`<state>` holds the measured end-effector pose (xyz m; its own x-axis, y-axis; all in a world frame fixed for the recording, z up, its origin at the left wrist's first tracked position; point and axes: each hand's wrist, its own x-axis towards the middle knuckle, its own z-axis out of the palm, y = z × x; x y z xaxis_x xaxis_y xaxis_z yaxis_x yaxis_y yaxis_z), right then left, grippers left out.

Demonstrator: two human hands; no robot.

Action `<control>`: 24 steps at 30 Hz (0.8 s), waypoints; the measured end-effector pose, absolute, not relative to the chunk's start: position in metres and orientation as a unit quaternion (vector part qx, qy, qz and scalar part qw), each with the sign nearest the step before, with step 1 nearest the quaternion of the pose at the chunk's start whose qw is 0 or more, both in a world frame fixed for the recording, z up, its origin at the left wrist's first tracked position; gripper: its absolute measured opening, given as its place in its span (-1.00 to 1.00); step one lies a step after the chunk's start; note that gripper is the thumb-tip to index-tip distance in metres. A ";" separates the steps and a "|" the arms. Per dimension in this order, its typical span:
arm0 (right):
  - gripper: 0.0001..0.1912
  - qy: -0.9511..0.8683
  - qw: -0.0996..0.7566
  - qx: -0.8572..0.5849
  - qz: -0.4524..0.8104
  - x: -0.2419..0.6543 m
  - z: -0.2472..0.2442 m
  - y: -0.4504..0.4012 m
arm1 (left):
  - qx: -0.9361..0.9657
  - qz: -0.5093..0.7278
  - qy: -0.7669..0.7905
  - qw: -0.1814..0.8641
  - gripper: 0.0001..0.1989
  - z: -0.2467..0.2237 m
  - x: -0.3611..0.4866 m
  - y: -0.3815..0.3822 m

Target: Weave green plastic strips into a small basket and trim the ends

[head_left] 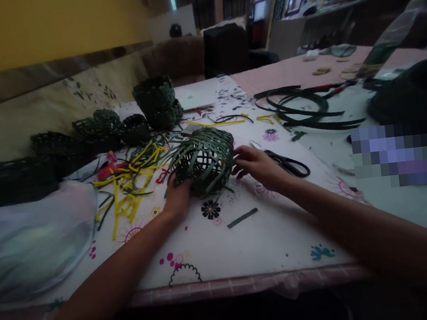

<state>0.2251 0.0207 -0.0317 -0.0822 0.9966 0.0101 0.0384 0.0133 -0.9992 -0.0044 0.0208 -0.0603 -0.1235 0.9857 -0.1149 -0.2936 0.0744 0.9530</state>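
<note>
A dark green woven basket [217,147] lies tipped on the table, its open mouth facing me and loose strip ends showing at the rim. My left hand [178,191] grips its lower left side, the fingertips partly hidden inside the rim. Beside the basket's right edge is my right hand [254,165], fingers apart and a little curled, holding nothing that I can see. Black-handled scissors [293,166] lie just behind that hand. A short green strip [243,218] rests on the cloth in front of the basket.
Yellow and green strip scraps [128,189] litter the left side, near a white plastic bag [35,245]. Several woven baskets [156,100] stand along the back left. Coiled green strips [299,107] and a plastic bottle [387,40] are at the right. The flowered tablecloth [239,259] reaches the front edge.
</note>
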 end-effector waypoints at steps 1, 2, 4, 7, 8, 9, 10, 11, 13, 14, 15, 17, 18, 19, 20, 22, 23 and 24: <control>-0.83 -0.537 0.469 -0.482 0.508 0.224 -0.035 0.018 | 0.343 0.583 0.481 0.558 -0.56 -0.059 -0.002 0.021; -0.81 -0.548 0.473 -0.481 0.495 0.223 -0.037 0.016 | 0.340 0.589 0.483 0.552 -0.55 -0.058 0.000 0.021; -0.82 -0.580 0.483 -0.483 0.444 0.220 -0.042 0.015 | 0.322 0.608 0.478 0.546 -0.55 -0.055 0.002 0.021; -0.84 -0.610 0.466 -0.485 0.420 0.209 -0.048 0.010 | 0.285 0.640 0.469 0.537 -0.54 -0.049 0.006 0.021; -0.83 -0.612 0.452 -0.475 0.441 0.203 -0.050 0.008 | 0.274 0.651 0.465 0.533 -0.52 -0.047 0.008 0.020; -0.82 -0.615 0.441 -0.454 0.470 0.197 -0.052 0.005 | 0.269 0.662 0.459 0.529 -0.51 -0.045 0.011 0.019; -0.81 -0.611 0.440 -0.429 0.499 0.190 -0.054 0.002 | 0.267 0.671 0.450 0.526 -0.50 -0.043 0.013 0.018; -0.80 -0.600 0.451 -0.406 0.521 0.184 -0.055 -0.001 | 0.269 0.677 0.441 0.524 -0.51 -0.041 0.016 0.018; -0.78 -0.575 0.480 -0.379 0.543 0.173 -0.056 -0.006 | 0.269 0.686 0.430 0.522 -0.52 -0.037 0.021 0.017; -0.77 -0.564 0.491 -0.376 0.547 0.170 -0.056 -0.008 | 0.265 0.692 0.428 0.518 -0.51 -0.036 0.024 0.018; -0.76 -0.555 0.498 -0.379 0.548 0.168 -0.056 -0.010 | 0.259 0.700 0.426 0.512 -0.50 -0.035 0.026 0.019; -0.72 -0.539 0.507 -0.395 0.545 0.166 -0.055 -0.011 | 0.250 0.715 0.421 0.499 -0.45 -0.036 0.030 0.022; -0.70 -0.532 0.508 -0.405 0.544 0.167 -0.055 -0.011 | 0.249 0.721 0.420 0.492 -0.43 -0.037 0.032 0.023; -0.68 -0.524 0.509 -0.414 0.544 0.167 -0.054 -0.011 | 0.249 0.724 0.419 0.488 -0.42 -0.038 0.034 0.024; -0.68 -0.516 0.510 -0.422 0.544 0.167 -0.054 -0.010 | 0.251 0.726 0.418 0.485 -0.43 -0.040 0.037 0.025; -0.70 -0.504 0.509 -0.437 0.544 0.168 -0.055 -0.009 | 0.257 0.726 0.419 0.481 -0.47 -0.045 0.044 0.026; -0.70 -0.500 0.510 -0.443 0.542 0.168 -0.055 -0.008 | 0.264 0.724 0.418 0.481 -0.48 -0.047 0.047 0.026; -0.70 -0.496 0.513 -0.448 0.538 0.168 -0.056 -0.008 | 0.272 0.723 0.415 0.480 -0.49 -0.049 0.050 0.027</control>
<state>0.1680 -0.0081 -0.0556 -0.0719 0.9970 0.0274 -0.1086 0.0195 -0.9939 0.0500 0.0268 -0.0491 -0.3915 0.9201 -0.0050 -0.4687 -0.1947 0.8616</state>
